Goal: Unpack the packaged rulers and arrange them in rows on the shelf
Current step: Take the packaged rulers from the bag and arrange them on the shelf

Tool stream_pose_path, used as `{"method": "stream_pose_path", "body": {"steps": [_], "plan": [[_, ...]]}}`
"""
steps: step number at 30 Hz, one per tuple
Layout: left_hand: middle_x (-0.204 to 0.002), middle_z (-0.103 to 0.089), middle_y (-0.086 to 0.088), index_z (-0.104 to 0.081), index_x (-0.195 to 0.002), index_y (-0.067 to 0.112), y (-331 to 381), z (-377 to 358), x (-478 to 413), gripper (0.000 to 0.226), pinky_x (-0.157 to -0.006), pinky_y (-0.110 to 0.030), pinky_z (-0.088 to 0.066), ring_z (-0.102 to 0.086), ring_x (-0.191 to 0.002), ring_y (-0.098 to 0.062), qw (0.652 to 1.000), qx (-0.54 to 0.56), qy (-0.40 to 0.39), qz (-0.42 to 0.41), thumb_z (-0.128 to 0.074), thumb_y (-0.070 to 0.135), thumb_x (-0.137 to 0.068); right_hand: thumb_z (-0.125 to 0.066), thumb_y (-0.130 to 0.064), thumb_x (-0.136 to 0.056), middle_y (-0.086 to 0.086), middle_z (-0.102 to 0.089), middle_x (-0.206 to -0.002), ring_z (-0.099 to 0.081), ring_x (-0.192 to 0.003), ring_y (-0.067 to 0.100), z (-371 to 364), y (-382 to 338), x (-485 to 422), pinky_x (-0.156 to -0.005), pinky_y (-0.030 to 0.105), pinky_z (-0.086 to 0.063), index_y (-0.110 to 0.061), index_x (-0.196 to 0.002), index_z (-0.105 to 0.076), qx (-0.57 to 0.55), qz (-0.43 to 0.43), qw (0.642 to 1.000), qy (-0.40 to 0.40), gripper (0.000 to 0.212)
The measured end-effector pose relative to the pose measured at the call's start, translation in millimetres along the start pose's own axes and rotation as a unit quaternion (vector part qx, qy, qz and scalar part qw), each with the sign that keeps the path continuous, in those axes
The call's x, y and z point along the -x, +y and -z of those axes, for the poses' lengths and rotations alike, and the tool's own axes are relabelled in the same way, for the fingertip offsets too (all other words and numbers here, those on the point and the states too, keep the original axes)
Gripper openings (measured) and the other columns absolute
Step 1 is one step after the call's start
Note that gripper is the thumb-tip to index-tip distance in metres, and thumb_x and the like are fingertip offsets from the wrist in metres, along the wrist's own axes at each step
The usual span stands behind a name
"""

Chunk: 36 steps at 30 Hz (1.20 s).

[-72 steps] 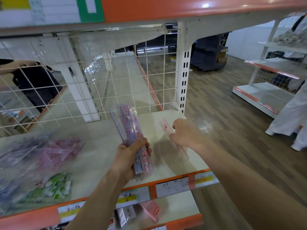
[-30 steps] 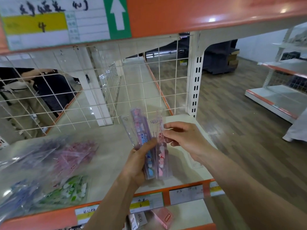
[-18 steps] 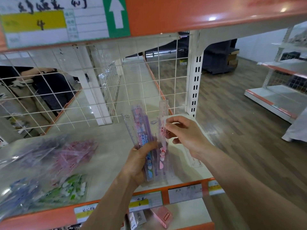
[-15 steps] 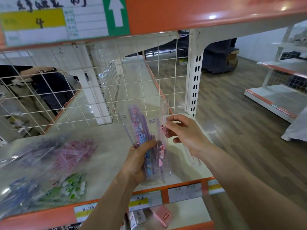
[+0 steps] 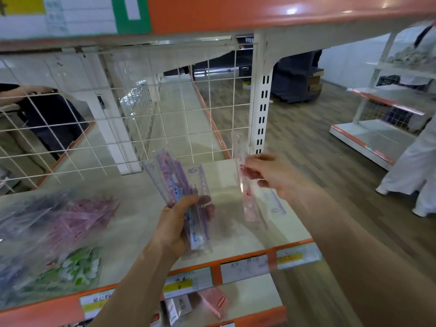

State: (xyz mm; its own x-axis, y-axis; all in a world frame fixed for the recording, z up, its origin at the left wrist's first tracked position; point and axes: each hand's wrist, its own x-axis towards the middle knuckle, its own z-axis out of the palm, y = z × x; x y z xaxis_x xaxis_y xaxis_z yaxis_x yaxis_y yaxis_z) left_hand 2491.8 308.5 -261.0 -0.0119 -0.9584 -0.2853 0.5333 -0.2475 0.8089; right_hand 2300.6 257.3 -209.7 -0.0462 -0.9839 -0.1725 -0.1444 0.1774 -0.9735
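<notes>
We hold a ruler bundle in one hand and a single ruler in the other, over the shelf.
Left hand (image 5: 179, 224) has thumb and fingers wrapped round a bundle of loose rulers (image 5: 175, 185), upright above the shelf (image 5: 132, 215). Right hand (image 5: 274, 178) pinches one pink ruler (image 5: 246, 199) between thumb and fingertips, beside the bundle but apart from it, over the shelf's right end. One clear ruler (image 5: 276, 206) lies flat on the shelf below that hand, the only one we see placed. Bagged packs (image 5: 70, 223) lie piled at the left, blurred, seemingly unopened. We judge the task is early: row barely begun, bundle and packs still to go.
</notes>
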Motion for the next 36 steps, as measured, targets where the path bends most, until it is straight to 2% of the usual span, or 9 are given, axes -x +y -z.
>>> {"method": "stream_pose_path", "body": {"steps": [4,7,15,19,22,25,28,31,36], "plan": [[-0.071,-0.069,-0.013,-0.064,-0.090,0.003,-1.2,1.2,-2.4,0.008,-0.054,-0.031,-0.058,-0.065,-0.055,-0.022,1.000,-0.022,0.001,-0.004,-0.055,0.004,-0.089,-0.057,0.001,-0.082,0.010,-0.058,-0.059,-0.047,-0.044,0.010,15.7,3.1,-7.8,-0.045,0.019,-0.035,0.004,-0.076,-0.067,0.141,0.006,0.990,0.000,0.012],[-0.070,-0.070,-0.012,-0.065,-0.092,0.003,-2.4,1.2,-3.1,0.010,-0.057,-0.035,-0.058,-0.066,-0.055,-0.021,0.999,-0.045,0.005,-0.005,-0.056,0.006,-0.089,-0.057,-0.001,-0.078,0.008,-0.062,-0.056,-0.051,-0.051,0.014,14.4,12.6,-13.0,-0.046,0.019,-0.041,0.001,-0.068,-0.072,0.214,-0.003,0.977,0.000,0.017],[-0.071,-0.072,-0.010,-0.066,-0.089,0.004,-3.5,0.7,-3.3,0.010,-0.063,-0.039,-0.058,-0.066,-0.055,-0.020,0.998,-0.057,0.014,-0.011,-0.057,0.007,-0.089,-0.054,0.002,-0.079,0.009,-0.066,-0.057,-0.066,-0.061,0.025,3.0,28.3,-28.7,-0.050,0.025,-0.043,0.006,-0.078,-0.073,0.256,-0.011,0.967,0.012,0.019],[-0.070,-0.071,-0.011,-0.066,-0.087,0.004,-3.0,-0.4,-2.0,0.011,-0.060,-0.036,-0.058,-0.065,-0.054,-0.020,0.998,-0.053,0.012,-0.012,-0.056,0.006,-0.089,-0.055,-0.007,-0.079,0.016,-0.067,-0.072,-0.066,-0.074,0.032,4.0,29.9,-24.0,-0.062,0.033,-0.050,0.004,-0.075,-0.066,0.378,0.031,0.925,0.036,0.016],[-0.067,-0.069,-0.012,-0.067,-0.082,0.001,-2.1,-2.4,-1.0,0.008,-0.052,-0.031,-0.057,-0.064,-0.051,-0.020,0.999,-0.044,0.014,-0.010,-0.060,0.003,-0.084,-0.056,-0.016,-0.085,0.007,-0.069,-0.096,-0.063,-0.093,0.027,-1.1,28.1,-13.8,-0.076,0.032,-0.050,-0.006,-0.093,-0.069,0.449,0.074,0.889,0.050,0.018],[-0.061,-0.066,-0.013,-0.068,-0.072,-0.002,-1.2,-3.4,-1.0,0.004,-0.048,-0.028,-0.054,-0.062,-0.047,-0.019,0.999,-0.049,0.016,-0.012,-0.066,0.001,-0.073,-0.056,-0.027,-0.087,0.005,-0.071,-0.086,-0.067,-0.085,0.022,-16.4,18.8,1.3,-0.074,0.032,-0.050,-0.008,-0.083,-0.069,0.375,0.119,0.919,0.009,0.024],[-0.063,-0.066,-0.012,-0.069,-0.072,0.000,-2.3,-2.3,-2.1,0.013,-0.050,-0.028,-0.055,-0.062,-0.049,-0.019,0.998,-0.061,0.013,-0.014,-0.061,0.001,-0.083,-0.062,-0.034,-0.087,0.005,-0.072,-0.079,-0.068,-0.073,0.014,-34.6,8.7,18.0,-0.066,0.027,-0.052,-0.010,-0.082,-0.070,0.239,0.090,0.964,-0.076,0.026],[-0.070,-0.068,-0.013,-0.066,-0.089,0.000,-2.1,-0.8,-1.3,0.007,-0.054,-0.030,-0.056,-0.064,-0.054,-0.020,0.998,-0.052,0.004,-0.025,-0.060,0.002,-0.085,-0.066,-0.024,-0.086,-0.001,-0.071,-0.079,-0.065,-0.066,0.003,-42.6,9.8,22.9,-0.054,0.015,-0.046,-0.018,-0.084,-0.070,0.210,0.077,0.965,-0.134,0.007],[-0.076,-0.067,-0.013,-0.063,-0.097,0.002,-1.2,0.6,-0.9,0.012,-0.056,-0.031,-0.057,-0.064,-0.058,-0.020,0.999,-0.030,-0.007,-0.020,-0.061,0.004,-0.085,-0.062,-0.013,-0.090,0.002,-0.072,-0.077,-0.065,-0.066,0.008,-34.2,10.2,21.9,-0.055,0.018,-0.048,-0.014,-0.090,-0.068,0.084,0.031,0.986,-0.143,0.006]]}}
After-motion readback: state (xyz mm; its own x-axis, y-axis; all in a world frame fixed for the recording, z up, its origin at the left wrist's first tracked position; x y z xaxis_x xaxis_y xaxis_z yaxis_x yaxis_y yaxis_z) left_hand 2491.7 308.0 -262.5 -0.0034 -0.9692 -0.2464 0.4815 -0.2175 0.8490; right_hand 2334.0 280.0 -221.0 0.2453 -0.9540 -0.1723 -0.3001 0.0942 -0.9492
